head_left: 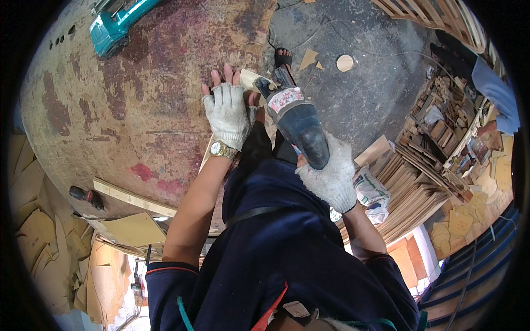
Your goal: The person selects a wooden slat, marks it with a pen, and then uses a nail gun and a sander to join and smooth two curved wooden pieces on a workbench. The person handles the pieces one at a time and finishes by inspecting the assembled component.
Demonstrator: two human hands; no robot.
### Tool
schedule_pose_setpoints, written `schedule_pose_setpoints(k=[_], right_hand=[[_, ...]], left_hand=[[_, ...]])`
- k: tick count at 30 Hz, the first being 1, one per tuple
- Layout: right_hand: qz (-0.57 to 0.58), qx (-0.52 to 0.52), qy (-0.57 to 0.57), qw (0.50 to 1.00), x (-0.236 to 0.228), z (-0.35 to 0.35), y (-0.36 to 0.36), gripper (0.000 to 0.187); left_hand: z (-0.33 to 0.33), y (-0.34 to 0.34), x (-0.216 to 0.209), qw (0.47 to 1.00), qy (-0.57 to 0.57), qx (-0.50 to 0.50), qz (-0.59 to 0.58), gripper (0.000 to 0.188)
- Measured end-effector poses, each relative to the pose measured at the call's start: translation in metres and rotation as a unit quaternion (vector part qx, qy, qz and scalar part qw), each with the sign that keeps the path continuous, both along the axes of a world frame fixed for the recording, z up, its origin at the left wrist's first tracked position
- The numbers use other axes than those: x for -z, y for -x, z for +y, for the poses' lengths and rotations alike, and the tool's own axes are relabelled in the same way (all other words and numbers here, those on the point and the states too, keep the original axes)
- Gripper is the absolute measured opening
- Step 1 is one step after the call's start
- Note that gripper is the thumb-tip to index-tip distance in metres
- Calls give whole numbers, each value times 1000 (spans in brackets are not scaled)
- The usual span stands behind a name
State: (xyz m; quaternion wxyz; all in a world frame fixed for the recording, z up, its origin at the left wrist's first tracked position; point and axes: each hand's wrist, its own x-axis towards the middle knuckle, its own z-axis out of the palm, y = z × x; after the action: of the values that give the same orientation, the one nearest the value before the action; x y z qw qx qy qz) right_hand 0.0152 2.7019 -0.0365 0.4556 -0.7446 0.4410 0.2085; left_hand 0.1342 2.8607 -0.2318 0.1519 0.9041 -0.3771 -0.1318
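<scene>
The right hand (333, 179), gloved, has its grip clamped around the rear of a black power tool (301, 122), whose front end points to a pale wood piece (249, 79) at the edge of the tabletop (165, 99). The left hand (227, 112), in a fingerless glove, lies beside the wood piece; whether its grip is closed on it, I cannot tell. A teal tool (109, 34) lies at the tabletop's far left, and a round disc (344, 63) on the floor (381, 96).
</scene>
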Motion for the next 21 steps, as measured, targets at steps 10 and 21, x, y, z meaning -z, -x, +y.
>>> schedule_pose_setpoints(k=[10,21], right_hand=[[50,-89,28,994,5,-6,11,60],[-70,-56,72,993,6,-10,18,43]], left_hand=[[1,0,1,1000,-12,14,-9,69],[2,-1,4,1000,-13,22,5,65]])
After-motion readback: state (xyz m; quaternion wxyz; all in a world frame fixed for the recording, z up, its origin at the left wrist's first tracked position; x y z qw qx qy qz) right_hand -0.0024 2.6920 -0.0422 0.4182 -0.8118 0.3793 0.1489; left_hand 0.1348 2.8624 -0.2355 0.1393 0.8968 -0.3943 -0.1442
